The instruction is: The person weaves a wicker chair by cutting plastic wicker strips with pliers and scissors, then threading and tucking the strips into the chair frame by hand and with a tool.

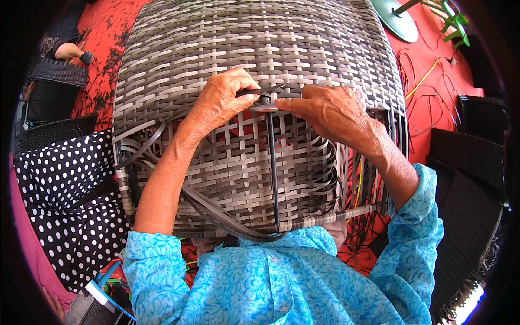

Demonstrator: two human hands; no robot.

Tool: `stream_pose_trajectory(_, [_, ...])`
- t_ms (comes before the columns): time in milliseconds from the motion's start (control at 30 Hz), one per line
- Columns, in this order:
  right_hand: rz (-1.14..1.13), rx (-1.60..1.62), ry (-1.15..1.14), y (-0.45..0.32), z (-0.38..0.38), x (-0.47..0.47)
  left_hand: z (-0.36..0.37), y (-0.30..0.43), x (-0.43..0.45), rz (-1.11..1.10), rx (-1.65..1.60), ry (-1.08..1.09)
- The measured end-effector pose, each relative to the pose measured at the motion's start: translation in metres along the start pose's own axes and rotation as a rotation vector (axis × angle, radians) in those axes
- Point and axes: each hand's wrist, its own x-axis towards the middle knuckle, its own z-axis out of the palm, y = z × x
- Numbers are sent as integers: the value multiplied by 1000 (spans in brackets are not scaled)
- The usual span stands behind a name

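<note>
A large piece of woven synthetic rattan furniture [260,48], in mixed greys, lies before me with its open side towards my body. Between the thumb and fingers of my left hand [221,97] is a dark flat strip [270,88], its pointed end reaching right. My right hand [331,109] has its fingertips on a light grey flat piece [266,108], probably a strip, at the edge of the weave. Both hands meet near the top of a thin dark frame bar [273,170]. Long loose strips [221,215] trail from the left and curve across the lower rim.
Red flooring [97,24] carries dark scraps at left and loose strips with a yellow cord [422,79] at right. A person in polka-dot fabric [69,174] sits close on my left. Dark woven furniture [467,195] stands at right. A round pedestal base [396,22] is at top right.
</note>
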Motion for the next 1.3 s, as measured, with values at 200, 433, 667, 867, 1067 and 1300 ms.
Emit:
stream_pose_trajectory(200, [95,23,-42,-7,-8,-17,-2,-5,-5,-6,3,29])
stream_pose_trajectory(433, [207,85,-20,-10,-6,-32,2,-6,-3,1,0,38])
stream_pose_trajectory(667, [181,-11,-96,-13,-13,-23,2,-7,-4,-24,-25,27])
stream_pose_trajectory(867, [170,-29,-117,-6,-10,-20,3,-7,-3,-19,-66,43])
stream_pose_trajectory(1067, [199,49,-138,-6,-5,-16,2,-9,-4,-14,-84,43])
stream_pose_trajectory(1300, [260,232,-18,-9,9,-38,2,-8,-2,-21,-75,15])
